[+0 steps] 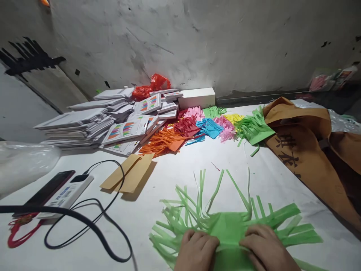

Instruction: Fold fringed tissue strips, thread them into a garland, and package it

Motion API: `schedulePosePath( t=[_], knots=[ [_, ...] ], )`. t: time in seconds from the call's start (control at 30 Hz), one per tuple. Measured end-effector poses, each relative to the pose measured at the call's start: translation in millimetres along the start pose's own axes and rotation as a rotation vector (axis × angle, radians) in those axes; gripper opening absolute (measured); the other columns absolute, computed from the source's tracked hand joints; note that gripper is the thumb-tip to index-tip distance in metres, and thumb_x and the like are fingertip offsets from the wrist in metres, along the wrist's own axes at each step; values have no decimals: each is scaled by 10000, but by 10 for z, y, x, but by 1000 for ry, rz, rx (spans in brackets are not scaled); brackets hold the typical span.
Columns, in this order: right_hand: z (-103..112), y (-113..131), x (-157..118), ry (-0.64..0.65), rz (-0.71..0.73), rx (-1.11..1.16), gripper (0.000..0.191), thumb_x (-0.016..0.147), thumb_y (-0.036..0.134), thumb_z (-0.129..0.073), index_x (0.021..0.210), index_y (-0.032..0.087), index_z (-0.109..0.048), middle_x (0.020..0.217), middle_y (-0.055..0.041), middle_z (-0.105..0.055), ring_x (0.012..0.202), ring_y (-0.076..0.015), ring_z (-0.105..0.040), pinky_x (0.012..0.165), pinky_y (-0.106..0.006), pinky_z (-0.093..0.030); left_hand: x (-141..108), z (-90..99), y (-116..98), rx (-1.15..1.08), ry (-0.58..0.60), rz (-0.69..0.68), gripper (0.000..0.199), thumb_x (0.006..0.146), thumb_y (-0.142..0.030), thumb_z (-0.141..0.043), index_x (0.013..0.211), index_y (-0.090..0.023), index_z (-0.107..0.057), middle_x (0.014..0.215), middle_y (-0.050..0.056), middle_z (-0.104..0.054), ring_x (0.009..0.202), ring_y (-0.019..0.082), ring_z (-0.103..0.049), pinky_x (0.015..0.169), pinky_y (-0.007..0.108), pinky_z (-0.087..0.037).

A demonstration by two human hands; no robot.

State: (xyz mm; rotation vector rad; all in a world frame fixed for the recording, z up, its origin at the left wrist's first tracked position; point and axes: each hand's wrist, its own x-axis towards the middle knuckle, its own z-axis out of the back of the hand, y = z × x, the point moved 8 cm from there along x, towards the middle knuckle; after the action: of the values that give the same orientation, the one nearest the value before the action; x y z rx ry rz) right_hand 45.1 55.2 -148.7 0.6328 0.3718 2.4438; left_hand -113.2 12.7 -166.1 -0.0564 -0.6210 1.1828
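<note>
A green fringed tissue paper sheet [229, 226] lies spread on the white tabletop at the front, its cut strips fanning out to both sides and away from me. My left hand [196, 251] rests on the left part of its uncut middle, fingers curled and closed on the paper. On the right part, my right hand [266, 248] grips the paper in the same way, with bent fingers. A crease runs across the green sheet between the two hands. The undersides of my fingers and both thumbs are mostly hidden.
Behind lie fringed paper bundles, among them an orange bundle [163, 141], a blue bundle [210, 128] and a green bundle [255, 128]. Stacked white packets [79, 126], a brown cloth [310, 150], a kraft paper piece [131, 175], a phone [49, 190], a power bank [67, 194] and a black cable [96, 229] surround them.
</note>
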Motion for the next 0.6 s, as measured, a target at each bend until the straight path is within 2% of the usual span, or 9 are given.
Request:
schedulePosePath(
  t=[0.1,0.17,0.23,0.33,0.43,0.5,0.53,0.6],
  knots=[
    [-70,-160,73,-23,-132,-63,194,954,135,-422,886,220,-582,785,-26,-607,765,-176,-609,697,-289,-496,199,8,113,100,111,159,174,860,-107,-501,810,-224,-619,664,-8,-670,643,189,-622,662,317,-376],
    [-115,-240,122,-74,-158,-150,205,961,160,-419,841,219,-573,721,-11,-580,688,-180,-587,644,-304,-467,346,-10,193,204,218,284,187,851,-118,-530,715,-208,-619,635,5,-668,616,203,-626,653,322,-370],
    [-132,-273,165,-125,-153,-245,217,968,207,-420,817,216,-574,675,-8,-566,629,-182,-566,599,-308,-432,455,-45,234,273,345,368,196,858,-125,-542,699,-196,-631,637,17,-682,621,215,-644,652,321,-368],
    [-33,-210,191,-262,-153,-395,192,965,230,-439,945,187,-625,790,-67,-645,765,-231,-615,705,-364,-440,535,-70,219,304,443,390,183,876,-137,-534,739,-186,-645,665,30,-697,643,222,-659,646,315,-362],
    [39,25,176,-392,-19,-365,203,948,178,-461,1004,200,-655,968,-90,-693,982,-256,-623,936,-428,-381,528,-74,217,295,435,381,173,879,-152,-532,746,-184,-637,678,36,-698,646,218,-654,640,315,-357],
    [-6,153,157,-398,89,-282,256,959,164,-422,913,222,-667,896,-45,-706,938,-209,-637,986,-396,-341,496,-80,242,279,416,375,170,865,-135,-533,734,-184,-629,648,29,-684,620,209,-639,633,318,-354],
    [-42,184,148,-386,118,-260,304,969,155,-382,889,223,-667,855,-32,-705,898,-192,-641,987,-381,-334,486,-64,253,267,379,368,161,850,-115,-538,737,-187,-627,636,20,-676,615,204,-630,636,321,-354],
    [-96,195,137,-365,130,-260,378,972,112,-309,891,209,-666,822,-31,-699,850,-182,-639,981,-375,-328,490,40,237,247,209,316,145,806,-77,-561,808,-199,-640,724,17,-694,704,212,-634,697,341,-364]
  ],
)
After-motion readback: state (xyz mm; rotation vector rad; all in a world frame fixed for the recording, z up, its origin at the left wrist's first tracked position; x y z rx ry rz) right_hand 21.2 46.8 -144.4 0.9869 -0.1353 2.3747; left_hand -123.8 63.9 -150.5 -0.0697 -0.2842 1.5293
